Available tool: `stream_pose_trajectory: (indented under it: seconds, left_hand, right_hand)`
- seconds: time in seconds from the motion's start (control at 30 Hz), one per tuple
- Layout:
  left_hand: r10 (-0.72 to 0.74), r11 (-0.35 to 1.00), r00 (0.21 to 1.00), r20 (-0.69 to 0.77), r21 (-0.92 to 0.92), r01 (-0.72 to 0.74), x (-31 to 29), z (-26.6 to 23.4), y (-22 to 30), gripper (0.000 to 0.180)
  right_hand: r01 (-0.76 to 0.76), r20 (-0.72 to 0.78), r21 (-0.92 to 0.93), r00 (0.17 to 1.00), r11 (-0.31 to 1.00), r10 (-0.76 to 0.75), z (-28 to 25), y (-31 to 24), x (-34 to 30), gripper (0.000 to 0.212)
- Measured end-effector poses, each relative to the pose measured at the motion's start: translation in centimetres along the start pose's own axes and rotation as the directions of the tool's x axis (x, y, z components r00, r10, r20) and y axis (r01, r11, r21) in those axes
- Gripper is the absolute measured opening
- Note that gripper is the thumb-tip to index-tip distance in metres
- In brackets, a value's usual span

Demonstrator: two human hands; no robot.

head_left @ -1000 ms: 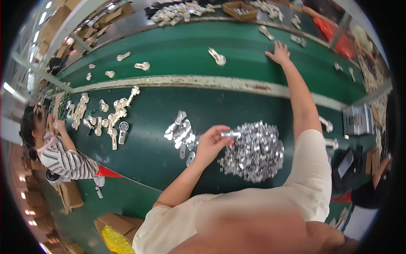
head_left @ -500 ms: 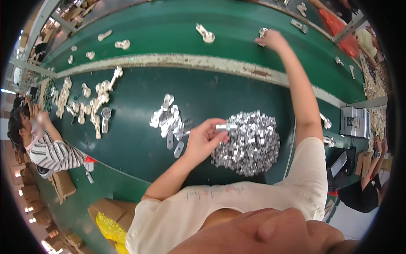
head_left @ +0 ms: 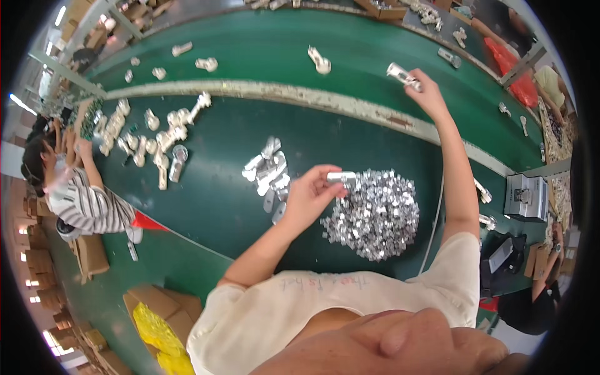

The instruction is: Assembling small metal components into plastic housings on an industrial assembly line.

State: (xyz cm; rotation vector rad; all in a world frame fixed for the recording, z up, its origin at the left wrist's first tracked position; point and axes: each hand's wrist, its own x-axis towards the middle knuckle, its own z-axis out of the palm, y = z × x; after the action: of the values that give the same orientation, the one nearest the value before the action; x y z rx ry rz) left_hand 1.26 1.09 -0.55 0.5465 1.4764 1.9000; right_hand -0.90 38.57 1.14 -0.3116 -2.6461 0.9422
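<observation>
My left hand (head_left: 307, 201) is closed, pinching a short silver elongated cover (head_left: 341, 177) between thumb and fingers, just above the left edge of a heap of small shiny metal pieces (head_left: 382, 219). Out over the far green belt (head_left: 269, 47), my right hand (head_left: 429, 97) grips one end of a white handle-shaped housing (head_left: 399, 74); its free end points to the far left. Left of my left hand lies a loose pile of silver elongated covers (head_left: 267, 170) on the dark green table (head_left: 219, 200).
Several white housings (head_left: 174, 134) are gathered at the table's left, and more (head_left: 320, 60) are spread along the belt. A pale rail (head_left: 262, 91) divides belt from table. A co-worker in a striped top (head_left: 94, 200) is at the left; a metal box (head_left: 526, 197) stands right.
My right hand has picked the white housing up from the belt and drawn it slightly nearer. The left hand still holds its silver cover. The whole view has shifted a little.
</observation>
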Motion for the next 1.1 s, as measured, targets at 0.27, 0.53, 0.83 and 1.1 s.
stream_pose_trajectory:
  seconds: [0.27, 0.53, 0.83, 1.1]
  left_hand:
    - [-0.016, 0.998, 0.994, 0.112, -0.064, 0.023, -0.6, 1.5, 3.1, 0.027]
    - [-0.009, 1.000, 0.993, 0.121, 0.002, 0.009, -2.5, 2.6, 4.4, 0.034]
    - [-0.036, 0.994, 0.989, 0.142, 0.108, 0.021, -3.3, 2.8, 4.9, 0.037]
    - [-0.080, 0.993, 0.986, 0.148, 0.098, 0.066, -2.9, 2.9, 5.3, 0.037]
  right_hand:
    - [-0.055, 0.046, 0.605, 0.998, 0.794, 0.034, 0.8, -15.3, -16.2, 0.035]
    - [0.297, -0.080, 0.184, 0.955, 0.937, -0.287, 2.2, -18.5, -19.3, 0.038]
    - [0.305, -0.027, 0.178, 0.952, 0.936, -0.305, 2.2, -18.6, -19.3, 0.040]
    - [0.271, -0.012, 0.153, 0.962, 0.950, -0.272, 2.1, -18.5, -19.3, 0.040]
